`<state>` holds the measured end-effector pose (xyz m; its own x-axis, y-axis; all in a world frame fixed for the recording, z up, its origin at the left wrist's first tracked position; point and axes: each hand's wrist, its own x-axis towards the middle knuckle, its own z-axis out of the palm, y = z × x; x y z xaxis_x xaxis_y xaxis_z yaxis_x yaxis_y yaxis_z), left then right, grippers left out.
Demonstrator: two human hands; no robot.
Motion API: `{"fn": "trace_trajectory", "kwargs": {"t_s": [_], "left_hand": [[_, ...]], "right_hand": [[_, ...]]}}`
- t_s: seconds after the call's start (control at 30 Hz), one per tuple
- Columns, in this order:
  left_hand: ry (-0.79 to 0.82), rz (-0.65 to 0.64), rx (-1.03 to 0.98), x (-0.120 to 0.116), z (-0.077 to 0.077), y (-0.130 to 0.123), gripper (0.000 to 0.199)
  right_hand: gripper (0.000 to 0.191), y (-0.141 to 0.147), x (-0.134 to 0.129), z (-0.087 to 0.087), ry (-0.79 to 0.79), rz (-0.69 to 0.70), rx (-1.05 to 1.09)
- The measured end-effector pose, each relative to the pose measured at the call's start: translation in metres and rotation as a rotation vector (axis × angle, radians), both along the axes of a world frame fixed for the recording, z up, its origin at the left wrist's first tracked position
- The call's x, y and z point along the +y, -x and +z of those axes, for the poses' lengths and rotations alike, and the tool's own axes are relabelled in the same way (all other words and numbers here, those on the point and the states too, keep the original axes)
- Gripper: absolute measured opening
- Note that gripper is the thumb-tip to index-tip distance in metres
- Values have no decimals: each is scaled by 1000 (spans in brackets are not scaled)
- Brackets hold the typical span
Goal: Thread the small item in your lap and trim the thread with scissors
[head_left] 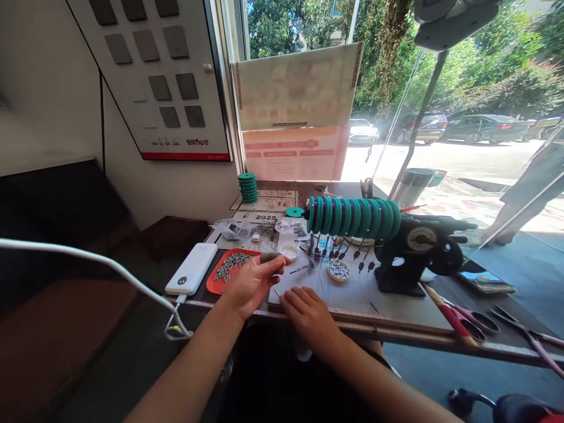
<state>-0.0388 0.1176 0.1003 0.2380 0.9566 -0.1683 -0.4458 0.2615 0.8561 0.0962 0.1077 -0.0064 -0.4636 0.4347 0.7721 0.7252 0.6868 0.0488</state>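
My left hand (pixel 258 283) is raised over the board's near left part, its thumb and fingers pinched together. A dark grey cover (pixel 267 257) sits at one of its fingers; whatever the pinch holds is too small to make out. Lower and to the right, my right hand (pixel 311 314) rests at the front edge of the pale work board (pixel 352 302), fingers curled together. At its fingertips shows a thin metal rod (pixel 277 292). Beside my left hand lies a red tray (pixel 212 285) of small metal pieces. A round dish (pixel 339 277) of small silvery beads stands beyond my right hand.
A black stand (pixel 400 276) carries a row of green discs (pixel 352 217), with dark-tipped wires hanging below. A white power bank (pixel 192 268) with a cable lies left. Scissors (pixel 476 320) and pliers (pixel 529 329) lie right. Green spools (pixel 247 188) stand at the back.
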Motion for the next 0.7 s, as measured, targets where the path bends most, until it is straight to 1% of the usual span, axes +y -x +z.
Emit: {"fn": "trace_trajectory", "kwargs": {"t_s": [0.1, 0.17, 0.2, 0.23, 0.3, 0.33, 0.4, 0.43, 0.5, 0.7], "left_hand": [[56, 8, -73, -6, -8, 1, 13], [115, -11, -166, -17, -16, -4, 15], [149, -31, -223, -24, -20, -8, 17], [178, -50, -281, -32, -25, -13, 19], [220, -76, -402, -48, -35, -25, 19], [238, -80, -480, -56, -40, -32, 18], [291, -86, -651, -66, -49, -42, 13], [313, -86, -716, -69, -52, -46, 10], [339, -90, -778, -72, -57, -50, 7], [357, -100, -820, -72, -61, -53, 6]], "right_hand": [[14, -6, -12, 15, 28, -11, 107], [15, -14, -28, 32, 121, -68, 230], [16, -19, -37, 41, 215, -103, 303], [16, -25, -47, 49, 385, -108, 411], [16, -34, -63, 60, 676, -84, 604], [17, -37, -68, 63, 799, -61, 684], [18, -41, -75, 63, 938, -23, 785], [17, -42, -76, 62, 969, -10, 812], [15, -42, -77, 59, 976, 12, 831], [13, -40, -79, 57, 902, 27, 824]]}}
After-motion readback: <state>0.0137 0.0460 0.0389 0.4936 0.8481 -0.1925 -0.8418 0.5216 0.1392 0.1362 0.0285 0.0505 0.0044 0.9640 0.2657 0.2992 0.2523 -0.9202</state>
